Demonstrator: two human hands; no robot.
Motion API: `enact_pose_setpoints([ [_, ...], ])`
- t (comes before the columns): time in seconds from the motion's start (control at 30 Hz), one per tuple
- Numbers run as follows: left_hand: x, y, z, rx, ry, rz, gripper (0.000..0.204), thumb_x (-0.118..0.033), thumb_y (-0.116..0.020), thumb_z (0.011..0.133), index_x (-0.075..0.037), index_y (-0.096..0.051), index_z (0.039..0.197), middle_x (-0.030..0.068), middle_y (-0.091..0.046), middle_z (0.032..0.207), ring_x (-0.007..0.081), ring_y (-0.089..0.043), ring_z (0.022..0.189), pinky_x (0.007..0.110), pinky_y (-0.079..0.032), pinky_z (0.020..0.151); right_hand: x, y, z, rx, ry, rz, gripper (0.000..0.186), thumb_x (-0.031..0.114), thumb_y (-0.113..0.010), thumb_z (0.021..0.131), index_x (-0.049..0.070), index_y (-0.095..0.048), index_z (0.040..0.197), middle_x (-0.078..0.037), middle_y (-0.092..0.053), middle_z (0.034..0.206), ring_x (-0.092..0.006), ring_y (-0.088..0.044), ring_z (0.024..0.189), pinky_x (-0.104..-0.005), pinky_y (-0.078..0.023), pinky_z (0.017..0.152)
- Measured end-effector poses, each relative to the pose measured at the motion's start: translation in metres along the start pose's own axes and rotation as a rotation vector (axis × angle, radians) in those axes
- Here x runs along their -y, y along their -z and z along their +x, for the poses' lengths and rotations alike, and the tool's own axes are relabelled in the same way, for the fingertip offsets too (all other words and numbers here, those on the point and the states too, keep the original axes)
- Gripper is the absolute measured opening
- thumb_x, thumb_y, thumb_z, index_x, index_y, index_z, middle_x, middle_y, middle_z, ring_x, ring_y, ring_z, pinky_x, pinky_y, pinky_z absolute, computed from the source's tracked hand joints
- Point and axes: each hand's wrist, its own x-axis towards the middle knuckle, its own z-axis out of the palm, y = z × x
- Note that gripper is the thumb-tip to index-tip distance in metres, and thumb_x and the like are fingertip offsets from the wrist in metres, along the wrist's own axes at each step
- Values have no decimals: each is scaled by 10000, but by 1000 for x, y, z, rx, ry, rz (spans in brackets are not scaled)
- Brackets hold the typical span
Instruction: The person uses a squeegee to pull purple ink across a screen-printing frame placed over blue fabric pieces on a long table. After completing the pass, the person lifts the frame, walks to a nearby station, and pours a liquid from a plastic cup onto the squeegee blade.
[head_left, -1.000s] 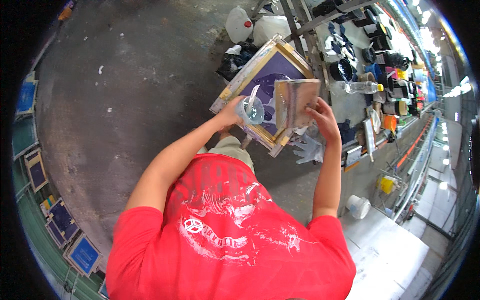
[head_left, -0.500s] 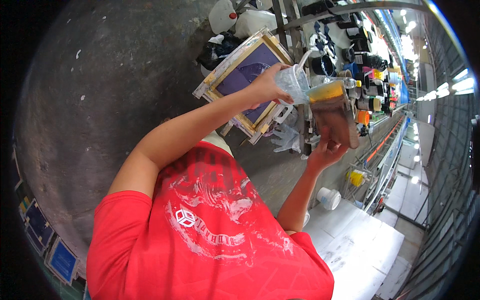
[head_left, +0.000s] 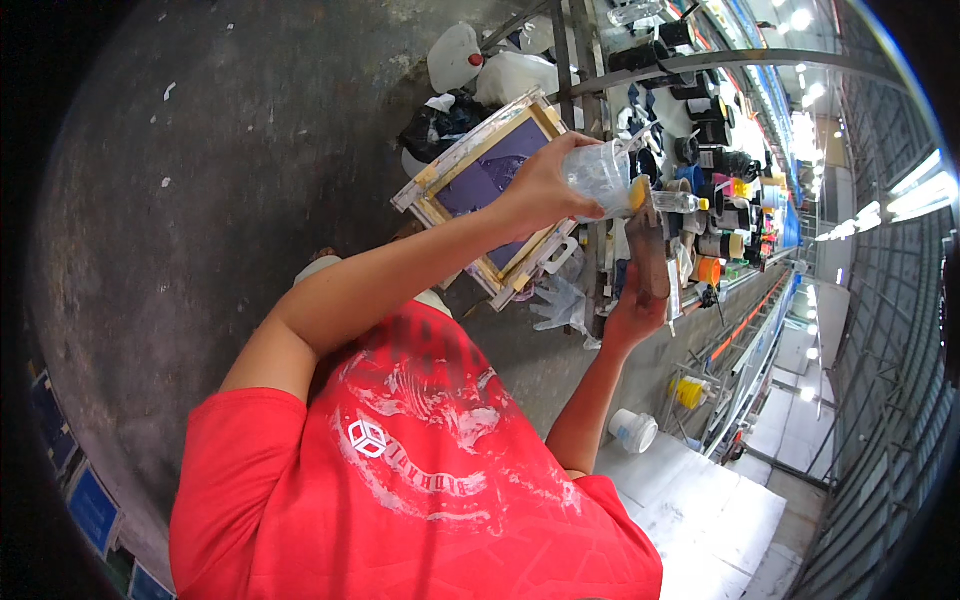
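My left hand (head_left: 545, 192) is wrapped around a clear plastic cup (head_left: 596, 182), tipped with its mouth toward the right. In my right hand (head_left: 634, 318) is a squeegee with a brown wooden handle (head_left: 648, 255), gripped low on the wood and seen nearly edge-on. Its yellow blade (head_left: 639, 193) meets the cup's rim; whether any of it goes inside I cannot tell. Behind my left hand leans a wooden-framed printing screen (head_left: 425, 195) with purple mesh (head_left: 485, 180).
White plastic jugs (head_left: 455, 58) and a black bag (head_left: 440, 125) lie beyond the screen. Clear plastic gloves (head_left: 562, 305) hang by the metal rack. Several paint tubs and a bottle (head_left: 680, 202) crowd the table at right. A white bucket (head_left: 634, 431) stands lower right.
The squeegee has turned from showing its broad face to nearly edge-on, and my right hand has shifted a little left and down. The cup stays in my left hand.
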Motion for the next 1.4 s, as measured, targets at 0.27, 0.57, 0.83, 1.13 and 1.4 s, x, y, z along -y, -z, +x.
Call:
enact_pose_setpoints([
  [0.27,-20,8,-15,-134,-120,54,809,33,-890,648,-73,-530,1365,65,-620,1232,154,-624,1101,302,-522,970,-4,0,13,106,86,-78,378,-87,-646,867,-3,-670,1234,-169,-694,1266,-294,-658,1197,-405,-505,1019],
  [0.57,-20,26,-17,-160,-192,14,835,74,-878,671,-71,-487,1395,71,-620,1252,173,-609,1174,333,-515,1023,-3,1,24,152,186,-58,337,-54,-613,892,11,-694,1212,-165,-698,1256,-315,-654,1209,-412,-502,1025],
  [0.83,-20,35,-14,-155,-175,-57,924,61,-885,670,-89,-430,1461,71,-584,1321,198,-574,1244,358,-492,1072,-12,6,24,209,287,-181,341,-62,-645,882,17,-688,1211,-153,-710,1221,-277,-676,1155,-398,-519,985],
  [1.13,76,87,4,-58,16,-26,998,48,-884,647,-89,-395,1506,68,-560,1383,207,-545,1285,361,-437,1112,-10,-11,21,-145,-451,830,493,-10,-739,894,67,-544,1341,-72,-630,1279,-184,-615,1149,-327,-524,913],
  [1.4,59,50,9,9,-75,75,922,45,-852,644,-119,-465,1465,52,-554,1371,183,-557,1237,335,-462,1077,-1,-29,10,-65,-480,900,464,-30,-724,899,91,-564,1318,-60,-652,1252,-175,-624,1159,-350,-531,939],
])
